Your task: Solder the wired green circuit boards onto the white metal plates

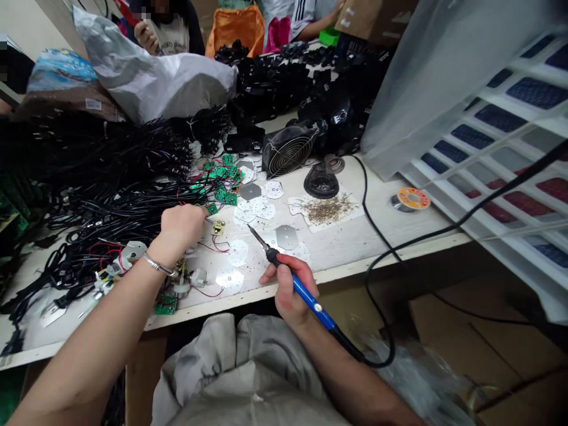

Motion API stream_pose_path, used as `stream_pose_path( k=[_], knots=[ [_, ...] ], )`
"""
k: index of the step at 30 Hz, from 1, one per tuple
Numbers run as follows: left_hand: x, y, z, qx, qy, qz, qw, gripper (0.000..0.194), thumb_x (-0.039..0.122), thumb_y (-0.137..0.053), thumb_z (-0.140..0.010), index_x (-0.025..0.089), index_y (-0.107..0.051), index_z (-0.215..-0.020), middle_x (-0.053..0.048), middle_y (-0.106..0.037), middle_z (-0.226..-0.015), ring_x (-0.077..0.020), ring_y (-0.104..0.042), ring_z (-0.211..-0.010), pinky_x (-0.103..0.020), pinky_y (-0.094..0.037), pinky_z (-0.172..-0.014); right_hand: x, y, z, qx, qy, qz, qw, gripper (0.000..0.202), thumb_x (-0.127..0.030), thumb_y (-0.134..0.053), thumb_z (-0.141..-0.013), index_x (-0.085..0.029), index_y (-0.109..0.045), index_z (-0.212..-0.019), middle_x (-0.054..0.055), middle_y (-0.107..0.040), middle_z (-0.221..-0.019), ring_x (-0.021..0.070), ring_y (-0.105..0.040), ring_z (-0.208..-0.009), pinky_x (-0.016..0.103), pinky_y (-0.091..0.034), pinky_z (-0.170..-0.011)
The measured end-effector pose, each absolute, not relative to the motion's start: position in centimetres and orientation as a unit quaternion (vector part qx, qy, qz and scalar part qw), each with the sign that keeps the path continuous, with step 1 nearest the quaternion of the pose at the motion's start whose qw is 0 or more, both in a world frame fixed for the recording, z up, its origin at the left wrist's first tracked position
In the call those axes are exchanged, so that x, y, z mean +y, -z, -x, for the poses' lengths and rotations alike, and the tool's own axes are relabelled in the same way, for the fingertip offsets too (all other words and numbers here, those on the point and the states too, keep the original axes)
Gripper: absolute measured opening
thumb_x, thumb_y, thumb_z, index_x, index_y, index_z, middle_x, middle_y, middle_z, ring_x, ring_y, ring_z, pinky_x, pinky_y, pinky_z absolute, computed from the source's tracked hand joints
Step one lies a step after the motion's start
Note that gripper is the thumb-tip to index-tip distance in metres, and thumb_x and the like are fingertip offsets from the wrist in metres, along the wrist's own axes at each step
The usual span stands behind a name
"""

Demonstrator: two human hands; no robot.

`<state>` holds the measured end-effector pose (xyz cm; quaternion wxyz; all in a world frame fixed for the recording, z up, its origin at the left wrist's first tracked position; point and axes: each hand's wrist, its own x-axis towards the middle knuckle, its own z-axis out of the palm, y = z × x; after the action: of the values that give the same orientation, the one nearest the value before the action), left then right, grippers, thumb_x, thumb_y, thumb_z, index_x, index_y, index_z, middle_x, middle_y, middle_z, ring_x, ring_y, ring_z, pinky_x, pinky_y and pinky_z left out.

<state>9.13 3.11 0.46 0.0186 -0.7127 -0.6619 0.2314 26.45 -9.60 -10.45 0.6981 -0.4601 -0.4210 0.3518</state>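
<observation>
My right hand is wrapped round a blue soldering iron, its metal tip pointing up and left over the bench. My left hand, a bracelet at its wrist, is closed beside the green circuit boards; whatever its fingers hold is hidden. Just right of it lies a small yellowish board with red wires. White and grey plates are spread between the two hands. Below my left hand are a white part with wires and another green board.
Black cables heap up at the left. A fan, a dark stand, brown debris and a solder spool are farther back. White crates rise at right; the iron's black cord loops there. People sit across the bench.
</observation>
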Motion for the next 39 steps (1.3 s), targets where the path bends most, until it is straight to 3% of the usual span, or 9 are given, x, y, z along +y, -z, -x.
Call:
stream_pose_path(
  k=[5, 8, 14, 19, 22, 28, 33, 36, 39],
  knots=[
    [3.5, 0.6, -8.9, -0.636, -0.216, 0.739, 0.037, 0.035, 0.022, -0.04, -0.086, 0.02, -0.073, -0.097, -0.013, -0.071, -0.099, -0.03, -0.067, -0.095, -0.034, -0.05, -0.073, -9.6, 10.3, -26.5, -0.414, -0.351, 0.473, 0.694, 0.013, -0.029, -0.055, -0.09, -0.02, -0.061, -0.096, -0.006, -0.064, -0.057, 0.0122, -0.064, -0.047, 0.025, -0.055, -0.053],
    [3.2, -0.5, -6.9, -0.634, -0.103, 0.766, 0.012, 0.032, 0.03, -0.042, -0.085, 0.022, -0.072, -0.093, -0.008, -0.068, -0.105, -0.0245, -0.066, -0.093, -0.031, -0.05, -0.076, -9.7, 10.3, -26.6, -0.415, -0.35, 0.474, 0.693, 0.013, -0.03, -0.055, -0.089, -0.02, -0.061, -0.096, -0.006, -0.064, -0.057, 0.0119, -0.064, -0.047, 0.025, -0.056, -0.053],
    [2.0, -3.6, -1.7, -0.626, 0.066, 0.768, -0.121, 0.03, 0.045, -0.051, -0.079, 0.023, -0.068, -0.089, -0.003, -0.071, -0.089, -0.0202, -0.063, -0.081, -0.031, -0.052, -0.079, -9.7, 10.2, -26.6, -0.419, -0.343, 0.459, 0.705, 0.011, -0.025, -0.056, -0.089, -0.021, -0.061, -0.097, -0.005, -0.066, -0.059, 0.0118, -0.064, -0.047, 0.024, -0.054, -0.05],
    [1.3, -2.4, -1.8, -0.502, -0.022, 0.856, -0.12, 0.03, 0.036, -0.045, -0.08, 0.021, -0.072, -0.084, -0.005, -0.072, -0.095, -0.0214, -0.064, -0.092, -0.034, -0.049, -0.09, -9.6, 10.4, -26.4, -0.411, -0.346, 0.461, 0.706, 0.011, -0.026, -0.055, -0.089, -0.02, -0.061, -0.098, -0.005, -0.065, -0.058, 0.0125, -0.064, -0.048, 0.026, -0.056, -0.054],
    [1.8, -1.6, -3.0, -0.511, -0.071, 0.852, -0.086, 0.036, 0.028, -0.041, -0.079, 0.021, -0.073, -0.094, -0.006, -0.073, -0.103, -0.0221, -0.065, -0.099, -0.033, -0.048, -0.093, -9.6, 10.5, -26.4, -0.406, -0.344, 0.464, 0.708, 0.012, -0.026, -0.054, -0.09, -0.02, -0.06, -0.099, -0.006, -0.065, -0.058, 0.0126, -0.065, -0.049, 0.027, -0.056, -0.057],
    [4.1, -2.6, -5.7, -0.672, -0.068, 0.737, 0.036, 0.036, 0.033, -0.044, -0.083, 0.024, -0.074, -0.102, -0.008, -0.074, -0.101, -0.0295, -0.068, -0.093, -0.037, -0.052, -0.081, -9.7, 10.7, -26.4, -0.402, -0.329, 0.455, 0.723, 0.012, -0.026, -0.052, -0.093, -0.022, -0.058, -0.103, -0.005, -0.065, -0.061, 0.0125, -0.064, -0.053, 0.029, -0.056, -0.063],
    [5.3, -1.6, -8.4, -0.662, -0.169, 0.727, 0.07, 0.031, 0.038, -0.056, -0.08, 0.02, -0.075, -0.097, -0.016, -0.073, -0.096, -0.0347, -0.068, -0.094, -0.04, -0.051, -0.077, -9.6, 10.7, -26.4, -0.404, -0.33, 0.449, 0.726, 0.012, -0.025, -0.053, -0.093, -0.022, -0.058, -0.103, -0.005, -0.065, -0.061, 0.013, -0.065, -0.054, 0.03, -0.056, -0.062],
    [5.6, -0.8, -9.5, -0.66, -0.193, 0.721, 0.084, 0.031, 0.035, -0.053, -0.083, 0.016, -0.075, -0.094, -0.019, -0.072, -0.095, -0.0352, -0.068, -0.094, -0.038, -0.051, -0.075, -9.5, 10.4, -26.4, -0.406, -0.331, 0.449, 0.724, 0.012, -0.026, -0.053, -0.092, -0.021, -0.058, -0.101, -0.006, -0.065, -0.059, 0.0129, -0.065, -0.053, 0.029, -0.056, -0.06],
    [5.6, -0.8, -9.6, -0.661, -0.193, 0.723, 0.064, 0.033, 0.03, -0.046, -0.086, 0.018, -0.074, -0.096, -0.017, -0.073, -0.098, -0.0336, -0.068, -0.094, -0.037, -0.05, -0.073, -9.4, 9.9, -26.4, -0.401, -0.327, 0.447, 0.73, 0.011, -0.027, -0.053, -0.092, -0.021, -0.058, -0.099, -0.006, -0.064, -0.058, 0.0124, -0.064, -0.049, 0.027, -0.056, -0.056]
  ],
)
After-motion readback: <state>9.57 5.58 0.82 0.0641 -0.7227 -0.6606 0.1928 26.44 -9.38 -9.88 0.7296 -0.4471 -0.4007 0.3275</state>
